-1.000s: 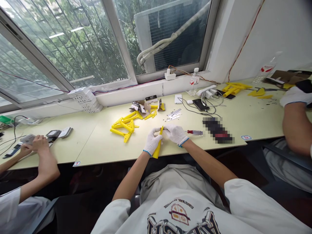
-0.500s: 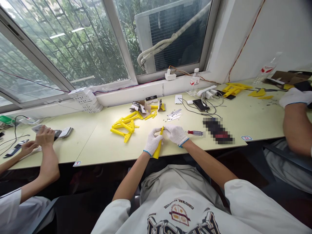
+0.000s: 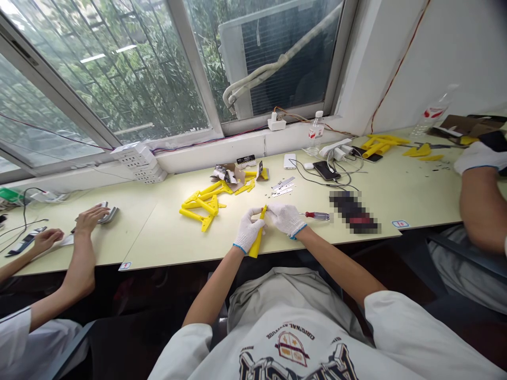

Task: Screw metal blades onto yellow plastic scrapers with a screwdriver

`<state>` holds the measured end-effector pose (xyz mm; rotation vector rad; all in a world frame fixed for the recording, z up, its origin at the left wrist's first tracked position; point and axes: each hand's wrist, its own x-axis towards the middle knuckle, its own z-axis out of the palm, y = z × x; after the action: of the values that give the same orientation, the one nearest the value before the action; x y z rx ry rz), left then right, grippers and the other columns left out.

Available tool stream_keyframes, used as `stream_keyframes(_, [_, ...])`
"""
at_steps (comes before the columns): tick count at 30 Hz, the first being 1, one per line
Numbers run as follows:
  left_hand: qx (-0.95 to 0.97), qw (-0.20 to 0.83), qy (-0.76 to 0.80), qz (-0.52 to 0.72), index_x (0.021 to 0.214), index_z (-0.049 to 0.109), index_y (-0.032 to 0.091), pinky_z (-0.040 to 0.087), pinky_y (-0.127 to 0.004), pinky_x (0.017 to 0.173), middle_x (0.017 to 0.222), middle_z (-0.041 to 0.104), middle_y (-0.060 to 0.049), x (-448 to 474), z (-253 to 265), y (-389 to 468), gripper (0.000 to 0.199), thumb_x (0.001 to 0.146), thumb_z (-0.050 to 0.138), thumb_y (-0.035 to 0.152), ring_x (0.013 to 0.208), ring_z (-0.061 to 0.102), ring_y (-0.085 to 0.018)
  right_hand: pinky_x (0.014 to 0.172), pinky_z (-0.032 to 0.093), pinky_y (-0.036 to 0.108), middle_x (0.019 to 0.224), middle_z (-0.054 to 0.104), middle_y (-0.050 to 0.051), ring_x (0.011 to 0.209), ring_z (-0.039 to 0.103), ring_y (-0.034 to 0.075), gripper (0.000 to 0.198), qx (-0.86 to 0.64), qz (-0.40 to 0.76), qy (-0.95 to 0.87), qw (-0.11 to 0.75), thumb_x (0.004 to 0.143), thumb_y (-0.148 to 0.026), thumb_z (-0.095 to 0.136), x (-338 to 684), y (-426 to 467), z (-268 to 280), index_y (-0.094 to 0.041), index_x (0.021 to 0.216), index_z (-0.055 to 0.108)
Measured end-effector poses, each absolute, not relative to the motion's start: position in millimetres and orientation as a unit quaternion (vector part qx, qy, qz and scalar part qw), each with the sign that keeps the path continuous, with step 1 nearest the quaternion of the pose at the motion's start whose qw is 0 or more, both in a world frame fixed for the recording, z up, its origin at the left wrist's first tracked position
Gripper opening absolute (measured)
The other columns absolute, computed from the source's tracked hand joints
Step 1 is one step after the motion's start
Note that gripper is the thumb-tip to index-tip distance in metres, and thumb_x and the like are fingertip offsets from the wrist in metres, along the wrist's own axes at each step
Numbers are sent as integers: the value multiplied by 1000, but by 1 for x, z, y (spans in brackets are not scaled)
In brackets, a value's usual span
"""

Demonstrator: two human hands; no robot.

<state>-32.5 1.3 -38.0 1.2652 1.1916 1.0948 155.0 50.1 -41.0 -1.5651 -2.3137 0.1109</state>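
Yellow handle (image 3: 255, 245) first: in the head view it stands tilted between the person's two gloved hands, above the near edge of the worktop (image 3: 166, 237), its narrow end up and its wide end down. The left hand (image 3: 246, 232) is closed around its middle. The right hand (image 3: 285, 219) is curled, fingertips at the narrow end; whether they pinch the handle or some small part there, I cannot tell.

Little has changed here over the last second: both hands and the handle have kept their places, which suggests steady, fine work at that one end. A screwdriver (image 3: 317, 216) lies just beside the right wrist, its tip hidden behind the glove. Beyond the hands are metal strips (image 3: 282, 187), and to the left a pile of yellow pieces (image 3: 202, 206).

The clear change is at the far left: a co-worker's hand (image 3: 90, 217) has moved across onto a grey stack (image 3: 113, 215), well apart from the handle, so it seems not to affect this work.
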Motion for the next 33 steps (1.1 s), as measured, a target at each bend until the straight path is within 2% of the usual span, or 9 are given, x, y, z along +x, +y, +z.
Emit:
stream_keyframes(13, [530,515,492,460,138,67,18,54,-29,63,78,77,-1,-33,-43,3,59,79,70,23,58,66,-16,81,41,29,119,81,17,104,75,26,53,-562,57,-812,148,113,-51,44,154,51,-41,-17,135,78])
stream_keyframes(23, [531,515,488,463,137,67,17,55,-30,65,77,76,-1,-33,-40,2,58,79,70,22,59,66,-16,92,49,29,125,78,22,107,74,24,59,-568,81,-810,127,113,-54,46,153,40,-26,-10,142,73])
stream_keyframes(29, [531,516,485,465,140,65,18,56,-30,66,82,77,-3,-33,-41,3,59,81,70,23,62,68,-16,92,48,31,132,77,18,114,74,28,51,-584,87,-798,120,114,-47,45,149,49,-37,-18,146,72])
stream_keyframes(33, [521,524,489,464,141,64,18,56,-30,64,86,77,-3,-31,-45,5,61,81,72,24,60,68,-16,98,50,32,132,75,19,116,72,26,44,-579,99,-802,107,113,-40,49,150,49,-37,-16,142,73])
